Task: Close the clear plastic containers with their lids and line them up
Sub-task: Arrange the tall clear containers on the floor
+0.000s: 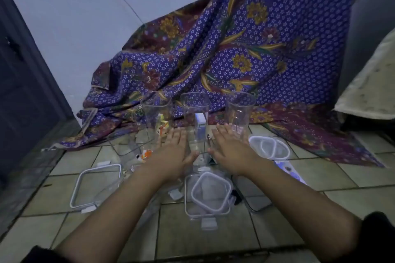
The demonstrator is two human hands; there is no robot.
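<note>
Reaching forward over the tiled floor [320,179], the left hand [173,151] and right hand [229,149] are lying flat with fingers spread, holding nothing, either side of the middle clear container [195,113]. Two more lidless containers [157,113] [240,111] are flanking it against a purple batik cloth [245,49]. White-rimmed lids are lying loose nearer the person than that middle container: a square lid [96,186], stacked lids [210,193] and oval lids [269,147].

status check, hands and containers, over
Left hand and right hand flat, open, holding nothing. Three tall containers upright, unlidded, by the cloth. Lids loose on the floor tiles, nothing blocking.
</note>
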